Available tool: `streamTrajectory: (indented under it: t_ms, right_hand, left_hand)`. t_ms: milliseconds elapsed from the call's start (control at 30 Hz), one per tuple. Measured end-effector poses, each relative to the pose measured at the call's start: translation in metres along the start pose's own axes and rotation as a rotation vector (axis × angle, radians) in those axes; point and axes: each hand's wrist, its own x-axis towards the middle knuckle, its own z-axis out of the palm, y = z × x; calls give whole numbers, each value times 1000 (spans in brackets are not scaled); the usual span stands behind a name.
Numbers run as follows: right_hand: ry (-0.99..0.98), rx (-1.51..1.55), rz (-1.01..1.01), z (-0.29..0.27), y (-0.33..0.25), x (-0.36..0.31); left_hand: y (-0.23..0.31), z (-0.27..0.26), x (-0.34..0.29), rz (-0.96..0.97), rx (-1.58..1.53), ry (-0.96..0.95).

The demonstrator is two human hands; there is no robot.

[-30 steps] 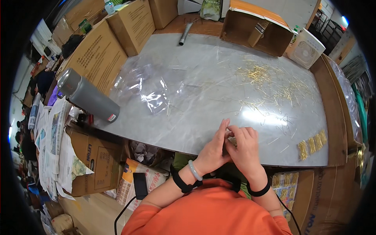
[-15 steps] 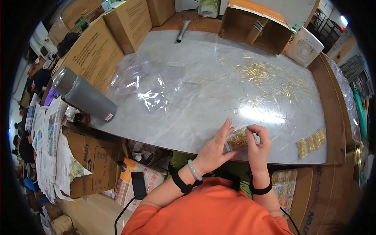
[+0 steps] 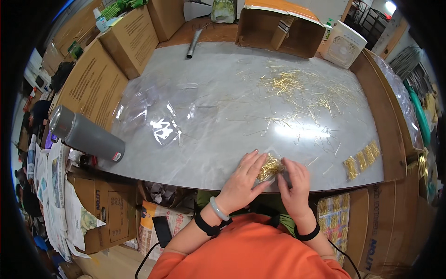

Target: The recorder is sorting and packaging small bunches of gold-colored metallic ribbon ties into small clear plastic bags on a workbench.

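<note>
A small see-through plastic bag (image 3: 270, 168) of thin gold wire hooks lies at the front edge of the grey tabletop, between my two hands. My left hand (image 3: 240, 180) grips its left side, the thumb stretched along the near edge. Around the right side curl the fingers of my right hand (image 3: 294, 184), with the thumb at the near corner. Further back is a loose heap of gold wire hooks (image 3: 284, 83), with more strewn toward me. Several filled packs of gold hooks (image 3: 367, 157) form a row to the right of my right hand.
Flat see-through bags (image 3: 162, 123) lie spread on the left. A grey bottle (image 3: 93, 139) stands at the left edge near cardboard boxes (image 3: 132, 42). At the back are a dark tube (image 3: 194, 44), an open carton (image 3: 278, 30) and a white fan (image 3: 343, 45). A cardboard wall (image 3: 371, 102) borders the right.
My right hand has gone from a raised pinch over the bag to resting its fingers along the bag's right side. The view has shifted, so the table sits slightly differently.
</note>
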Motion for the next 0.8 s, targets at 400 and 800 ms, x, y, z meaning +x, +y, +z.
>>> streamTrajectory:
  t_ms: [400,800]
  right_hand:
    - [-14,189,253,-6,14,19]
    - [-2,271,125,-6,8,16]
  left_hand:
    - [-8,-5,1,-2,-124,-70]
    - [-6,-8,3,-21,-112,-120]
